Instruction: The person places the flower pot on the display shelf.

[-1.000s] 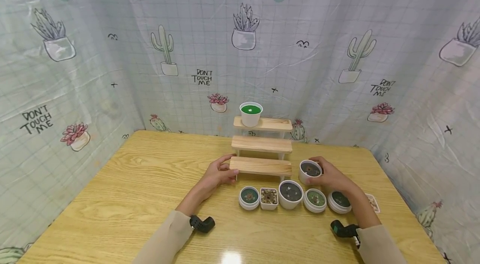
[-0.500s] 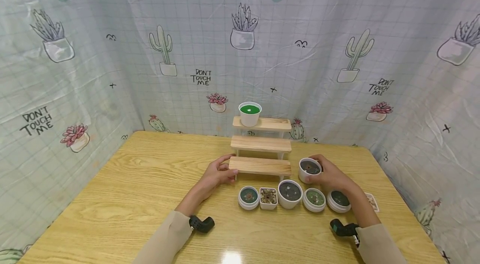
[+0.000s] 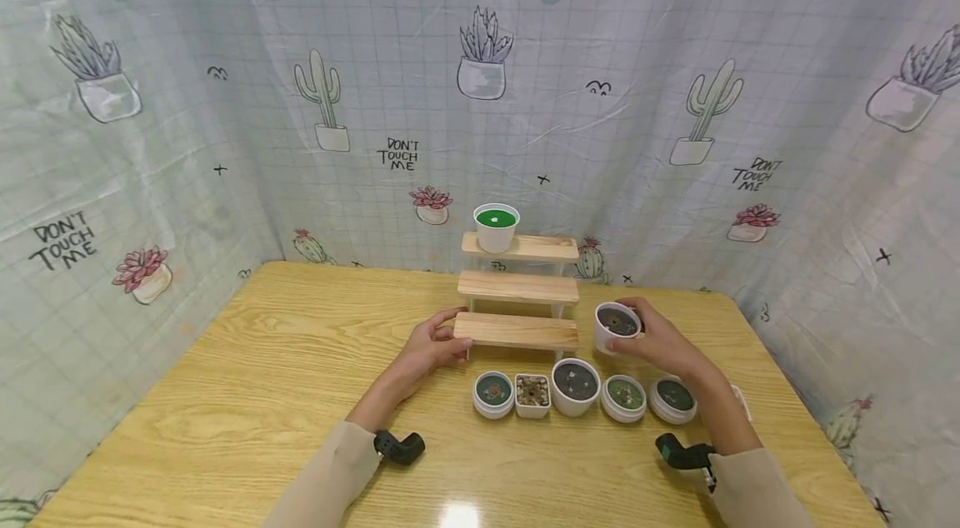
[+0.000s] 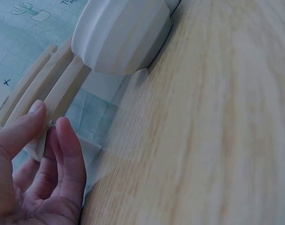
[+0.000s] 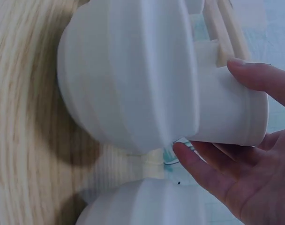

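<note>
A three-step wooden display stand (image 3: 517, 330) with pale legs stands near the back of the table. At its lowest step's left end, my left hand (image 3: 431, 349) grips the board, thumb above and fingers curled beneath, as the left wrist view shows. To the right of the stand, my right hand (image 3: 656, 341) holds a round white pot (image 3: 617, 328) with dark filling, thumb and fingers around its side. In the right wrist view, that pot (image 5: 231, 105) overlaps a larger-looking ribbed white pot (image 5: 128, 70). On the top step sits a white pot with a green top (image 3: 497, 228).
A row before the stand holds a teal-topped pot (image 3: 493, 395), a square pot with pebbles (image 3: 532, 396), a tall dark-filled pot (image 3: 575, 386), a green-topped pot (image 3: 623, 399) and a dark-green-topped pot (image 3: 673, 400). A printed curtain (image 3: 360, 203) borders the table.
My right hand has raised the dark-filled pot a little beside the stand. My left hand keeps its grip on the lowest step. The head view has shifted slightly.
</note>
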The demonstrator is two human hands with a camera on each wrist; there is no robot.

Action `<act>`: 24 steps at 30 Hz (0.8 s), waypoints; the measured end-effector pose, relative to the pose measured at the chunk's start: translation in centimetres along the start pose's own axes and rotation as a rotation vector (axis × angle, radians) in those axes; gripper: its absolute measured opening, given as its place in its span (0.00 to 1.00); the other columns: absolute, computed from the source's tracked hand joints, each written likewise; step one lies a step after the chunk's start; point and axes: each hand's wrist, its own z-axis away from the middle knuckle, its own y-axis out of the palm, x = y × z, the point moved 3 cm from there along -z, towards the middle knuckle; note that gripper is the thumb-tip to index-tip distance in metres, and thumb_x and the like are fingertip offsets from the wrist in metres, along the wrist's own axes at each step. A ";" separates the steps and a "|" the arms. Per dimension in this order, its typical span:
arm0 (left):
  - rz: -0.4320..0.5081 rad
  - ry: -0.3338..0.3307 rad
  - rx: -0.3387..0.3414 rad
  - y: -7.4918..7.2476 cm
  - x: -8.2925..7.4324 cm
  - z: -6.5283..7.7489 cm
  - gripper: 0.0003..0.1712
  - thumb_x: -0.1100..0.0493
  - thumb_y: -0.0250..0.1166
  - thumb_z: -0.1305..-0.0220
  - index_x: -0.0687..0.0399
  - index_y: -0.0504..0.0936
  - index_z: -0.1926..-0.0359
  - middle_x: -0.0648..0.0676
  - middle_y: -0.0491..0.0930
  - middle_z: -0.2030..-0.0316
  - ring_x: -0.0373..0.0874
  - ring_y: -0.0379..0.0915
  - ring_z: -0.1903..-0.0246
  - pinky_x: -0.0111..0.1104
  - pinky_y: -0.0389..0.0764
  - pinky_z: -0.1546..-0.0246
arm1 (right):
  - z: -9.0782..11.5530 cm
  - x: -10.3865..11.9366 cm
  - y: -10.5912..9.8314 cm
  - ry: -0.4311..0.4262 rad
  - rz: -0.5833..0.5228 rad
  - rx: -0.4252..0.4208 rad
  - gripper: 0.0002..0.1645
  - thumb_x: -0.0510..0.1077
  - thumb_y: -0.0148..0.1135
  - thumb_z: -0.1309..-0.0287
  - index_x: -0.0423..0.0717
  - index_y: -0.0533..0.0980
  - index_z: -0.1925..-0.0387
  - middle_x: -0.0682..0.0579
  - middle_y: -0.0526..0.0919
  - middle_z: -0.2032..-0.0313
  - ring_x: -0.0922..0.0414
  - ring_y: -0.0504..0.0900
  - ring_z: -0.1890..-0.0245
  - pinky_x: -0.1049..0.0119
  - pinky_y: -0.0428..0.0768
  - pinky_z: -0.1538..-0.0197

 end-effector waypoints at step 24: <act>-0.004 -0.012 -0.004 0.0 0.0 0.0 0.47 0.62 0.72 0.34 0.53 0.57 0.20 0.52 0.82 0.63 0.41 0.82 0.66 0.34 0.90 0.60 | 0.2 1.6 -0.3 -0.028 -0.039 -0.096 0.50 0.49 0.72 0.37 0.35 0.56 0.24 0.32 0.71 0.34 0.34 0.73 0.33 0.43 0.76 0.36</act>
